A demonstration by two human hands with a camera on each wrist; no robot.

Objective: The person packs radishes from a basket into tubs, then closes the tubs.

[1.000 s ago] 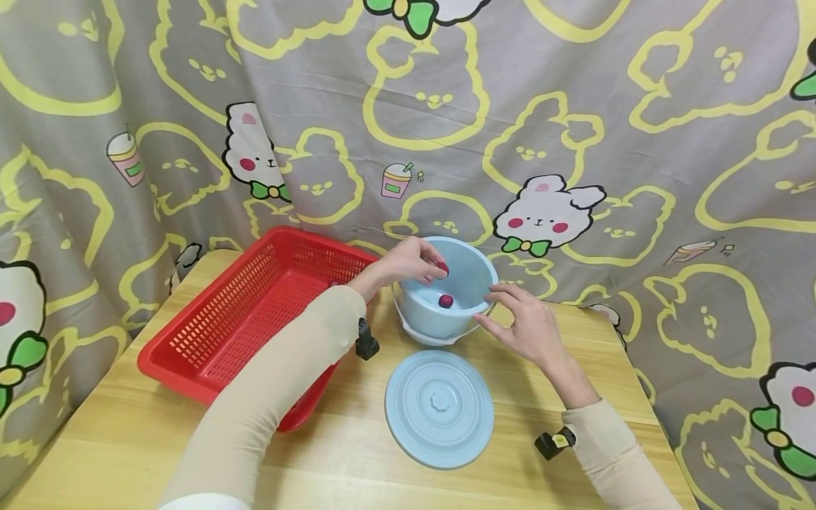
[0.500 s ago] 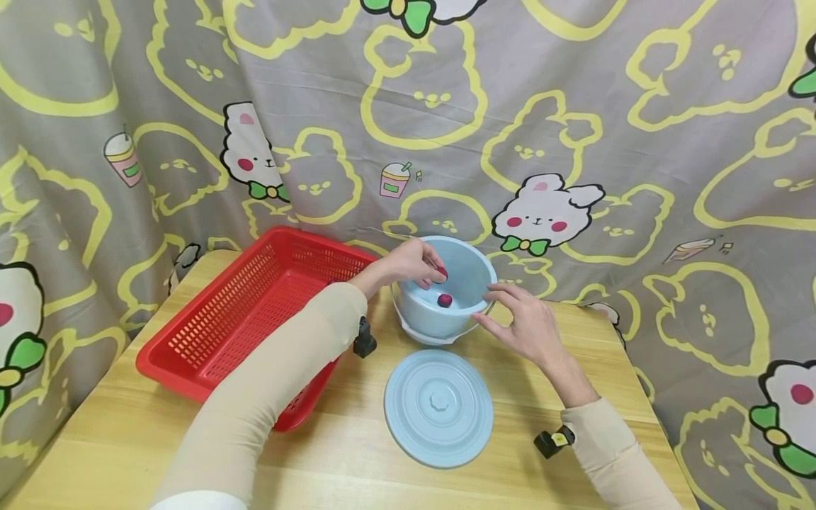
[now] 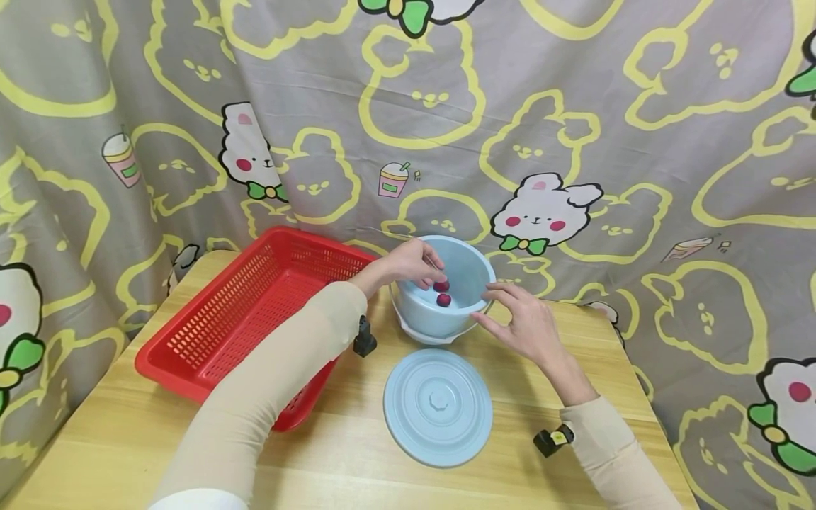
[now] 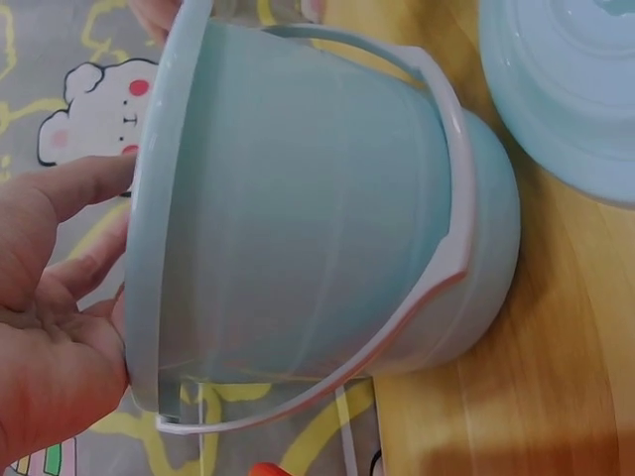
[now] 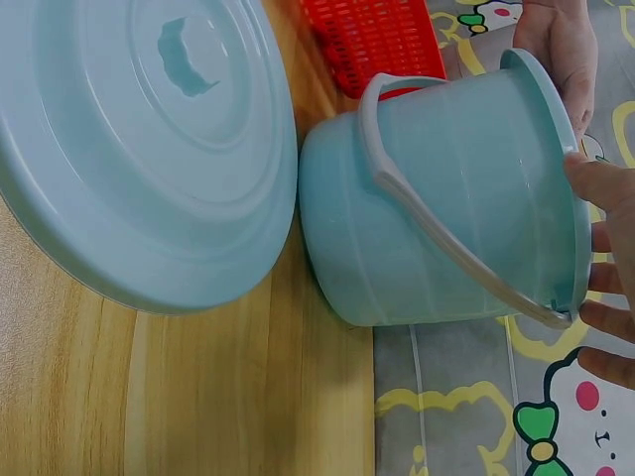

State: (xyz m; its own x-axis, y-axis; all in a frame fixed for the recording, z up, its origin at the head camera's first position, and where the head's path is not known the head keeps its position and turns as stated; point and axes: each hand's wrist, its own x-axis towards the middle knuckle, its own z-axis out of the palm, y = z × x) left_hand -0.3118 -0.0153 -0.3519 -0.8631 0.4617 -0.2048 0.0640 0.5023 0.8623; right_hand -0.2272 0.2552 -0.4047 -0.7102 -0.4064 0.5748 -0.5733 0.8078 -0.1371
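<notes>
In the head view my left hand [image 3: 411,263] reaches over the rim of a light blue bucket [image 3: 436,322], fingers loosely bent above its inside. Just under those fingertips is a small dark red round thing [image 3: 441,286], apart from them. Another dark red round thing [image 3: 443,300] lies close in front of it; what kind they are is too small to tell. Thumb and fingers of my right hand [image 3: 525,324] touch the bucket's right rim, fairly straight and spread. From the left wrist view, the fingertips of the left hand [image 4: 60,297] are hidden behind the rim.
A red slotted plastic basket [image 3: 219,312] stands left of the bucket, beneath the left forearm. The light blue bucket lid [image 3: 438,432] lies flat in front on the wooden table [image 3: 344,453]. A white handle [image 5: 427,218] hangs around the bucket. A patterned curtain [image 3: 319,85] hangs behind.
The dark red round thing has left my left fingertips and dropped lower into the bucket, next to the other one. My right hand stays at the rim.
</notes>
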